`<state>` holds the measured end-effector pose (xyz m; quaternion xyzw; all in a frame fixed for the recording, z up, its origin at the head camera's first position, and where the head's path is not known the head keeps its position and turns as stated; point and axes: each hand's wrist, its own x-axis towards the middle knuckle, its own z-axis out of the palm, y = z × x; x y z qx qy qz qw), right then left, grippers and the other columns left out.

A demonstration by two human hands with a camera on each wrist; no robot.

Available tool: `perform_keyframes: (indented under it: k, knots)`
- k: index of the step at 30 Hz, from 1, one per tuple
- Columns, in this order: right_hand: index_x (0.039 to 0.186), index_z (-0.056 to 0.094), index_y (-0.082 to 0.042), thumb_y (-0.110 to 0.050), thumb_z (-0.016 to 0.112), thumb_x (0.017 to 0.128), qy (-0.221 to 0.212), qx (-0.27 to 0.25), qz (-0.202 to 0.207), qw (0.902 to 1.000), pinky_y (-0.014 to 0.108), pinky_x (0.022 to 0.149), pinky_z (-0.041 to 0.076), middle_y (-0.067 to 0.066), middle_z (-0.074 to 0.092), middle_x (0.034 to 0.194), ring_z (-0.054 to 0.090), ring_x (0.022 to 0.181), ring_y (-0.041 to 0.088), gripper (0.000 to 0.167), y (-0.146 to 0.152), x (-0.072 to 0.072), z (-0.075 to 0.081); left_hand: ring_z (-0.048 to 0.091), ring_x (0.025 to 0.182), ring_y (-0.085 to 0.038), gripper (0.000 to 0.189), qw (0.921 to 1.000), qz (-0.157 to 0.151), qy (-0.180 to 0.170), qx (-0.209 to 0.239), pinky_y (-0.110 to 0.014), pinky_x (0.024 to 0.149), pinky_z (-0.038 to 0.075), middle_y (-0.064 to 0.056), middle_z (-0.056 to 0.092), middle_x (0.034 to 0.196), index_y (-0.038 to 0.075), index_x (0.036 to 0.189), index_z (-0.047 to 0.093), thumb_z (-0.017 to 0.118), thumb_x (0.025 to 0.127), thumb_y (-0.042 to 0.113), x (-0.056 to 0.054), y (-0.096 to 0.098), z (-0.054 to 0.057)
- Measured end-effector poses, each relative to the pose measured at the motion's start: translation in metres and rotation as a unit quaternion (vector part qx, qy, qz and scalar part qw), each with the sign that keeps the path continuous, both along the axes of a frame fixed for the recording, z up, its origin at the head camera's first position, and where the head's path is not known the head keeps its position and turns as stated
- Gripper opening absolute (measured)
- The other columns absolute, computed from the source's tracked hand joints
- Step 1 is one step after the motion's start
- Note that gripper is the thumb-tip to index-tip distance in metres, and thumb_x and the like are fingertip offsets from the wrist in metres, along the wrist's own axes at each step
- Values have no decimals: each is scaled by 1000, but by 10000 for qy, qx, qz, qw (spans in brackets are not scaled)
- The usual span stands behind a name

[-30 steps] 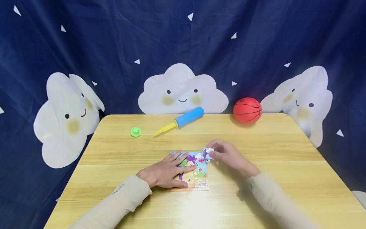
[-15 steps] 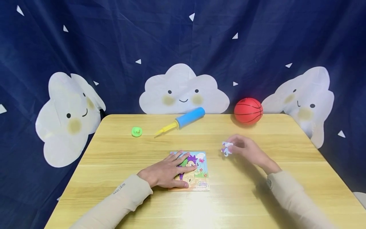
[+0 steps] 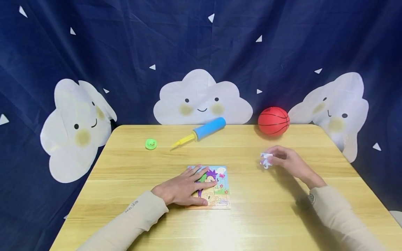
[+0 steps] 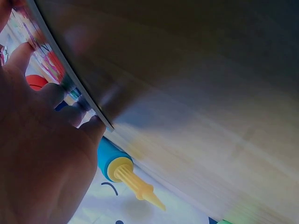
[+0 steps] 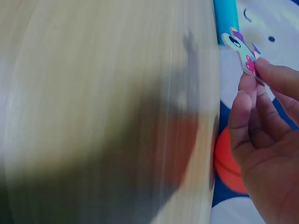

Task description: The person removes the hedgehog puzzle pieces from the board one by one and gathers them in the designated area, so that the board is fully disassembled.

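A colourful jigsaw puzzle (image 3: 221, 190) in a flat square tray lies near the middle of the table. My left hand (image 3: 185, 188) rests on its left part with the fingers spread, hiding that side of the picture. Off to the right, my right hand (image 3: 292, 163) pinches a puzzle piece (image 3: 266, 160) between thumb and fingers, raised above the tabletop. In the right wrist view the same puzzle piece (image 5: 243, 49) shows purple, pale blue and pink print, and the thumb presses on its edge.
On the wooden table (image 3: 141, 167), a blue and yellow hand pump (image 3: 201, 132) lies at the back. A small green rubber duck (image 3: 151, 144) sits to its left. The red basketball (image 3: 273, 121) stands at the back right edge, before a dark blue curtain (image 3: 125, 42) with clouds.
My right hand has carried the puzzle piece away from the puzzle's upper right corner, to the right and slightly back. The left hand stays spread on the puzzle.
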<state>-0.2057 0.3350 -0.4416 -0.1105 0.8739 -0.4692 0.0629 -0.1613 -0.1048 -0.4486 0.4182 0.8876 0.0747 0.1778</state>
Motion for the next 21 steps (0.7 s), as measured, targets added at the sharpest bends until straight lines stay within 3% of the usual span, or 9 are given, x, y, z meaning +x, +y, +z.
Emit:
perform_keyframes:
  k: [4,13,21]
  knots:
    - [131,72,-3,-20,73,107,-133,78,-166,9997,20,82,58,4,81,115,71,97,2,29,13,0,-1,5,172,-36,69,10000,2,-31,29,-56,140,14,-9,11,185,40,171,36,54,109,64,0,0,0]
    - [139,68,-2,-22,70,109,-472,196,-333,9981,29,75,60,3,80,118,69,94,6,35,38,-1,-9,4,172,-36,69,10000,20,-30,30,-56,140,14,-8,10,185,41,171,36,54,109,64,-1,0,0]
    - [141,66,1,-21,68,110,-576,246,-390,9973,29,71,59,-1,81,115,69,90,8,38,57,-5,-16,4,172,-35,69,10000,13,-21,35,-56,140,14,-9,11,185,41,171,35,54,109,65,-1,0,0]
